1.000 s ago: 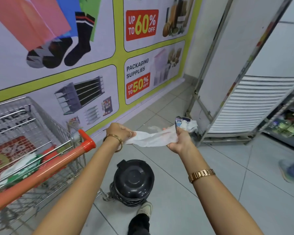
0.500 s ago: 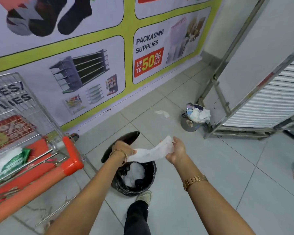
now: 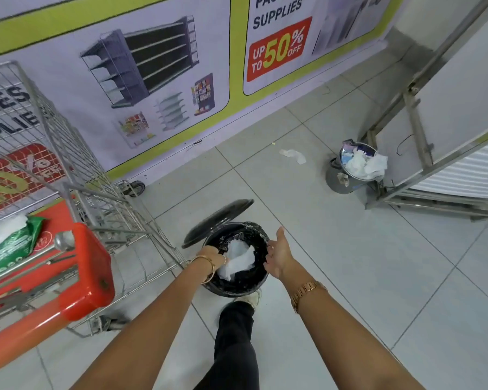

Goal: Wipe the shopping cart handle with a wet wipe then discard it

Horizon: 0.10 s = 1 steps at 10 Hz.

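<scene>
A black pedal bin (image 3: 237, 285) stands open on the floor, its lid (image 3: 217, 220) tipped back. My left hand (image 3: 212, 256) reaches into the bin's mouth and grips a white wet wipe (image 3: 237, 260) that hangs inside the black liner. Beside the bin's right rim my right hand (image 3: 278, 254) is open, fingers spread, holding nothing. The shopping cart's orange handle (image 3: 26, 336) runs along the lower left, with a green pack of wipes (image 3: 14, 246) lying in the cart seat.
My shoe (image 3: 251, 298) presses at the bin's near base. A second small metal bin (image 3: 350, 170) stuffed with tissues stands at the right by a steel rack (image 3: 417, 142). A loose wipe (image 3: 293, 156) lies on the tiles. A poster wall (image 3: 152, 80) runs behind.
Both hands came down to the bin. The right hand let go of the wipe and opened; the left hand carried the wipe into the bin's mouth. The lid opened a second ago.
</scene>
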Available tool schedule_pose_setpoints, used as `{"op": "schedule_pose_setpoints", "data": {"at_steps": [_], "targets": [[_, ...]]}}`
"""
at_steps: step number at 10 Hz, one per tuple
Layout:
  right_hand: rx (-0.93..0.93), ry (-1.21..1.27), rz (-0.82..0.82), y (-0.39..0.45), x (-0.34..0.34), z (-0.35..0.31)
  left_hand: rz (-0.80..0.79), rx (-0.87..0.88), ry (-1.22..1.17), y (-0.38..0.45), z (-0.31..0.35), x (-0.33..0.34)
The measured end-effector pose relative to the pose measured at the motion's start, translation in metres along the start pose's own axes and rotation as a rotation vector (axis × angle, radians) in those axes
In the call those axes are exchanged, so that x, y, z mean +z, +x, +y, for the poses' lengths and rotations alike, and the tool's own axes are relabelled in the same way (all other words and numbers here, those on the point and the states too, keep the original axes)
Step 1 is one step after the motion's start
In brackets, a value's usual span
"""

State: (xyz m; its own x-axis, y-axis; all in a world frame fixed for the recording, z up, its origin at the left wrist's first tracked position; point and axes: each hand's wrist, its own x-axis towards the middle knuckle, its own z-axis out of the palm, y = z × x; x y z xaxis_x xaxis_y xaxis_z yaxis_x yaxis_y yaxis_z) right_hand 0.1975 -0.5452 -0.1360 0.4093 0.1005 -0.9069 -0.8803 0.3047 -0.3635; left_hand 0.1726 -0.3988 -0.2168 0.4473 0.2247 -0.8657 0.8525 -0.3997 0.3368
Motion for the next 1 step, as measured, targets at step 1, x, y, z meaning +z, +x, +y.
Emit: {"op": "schedule_pose_setpoints", "data": {"at_steps": [1], "targets": [[-0.039,-0.029,0.003,-0.0053,-0.0077,-0.0045,0.102,0.08,-0.14,-0.0094,0.0075,0.0003]]}}
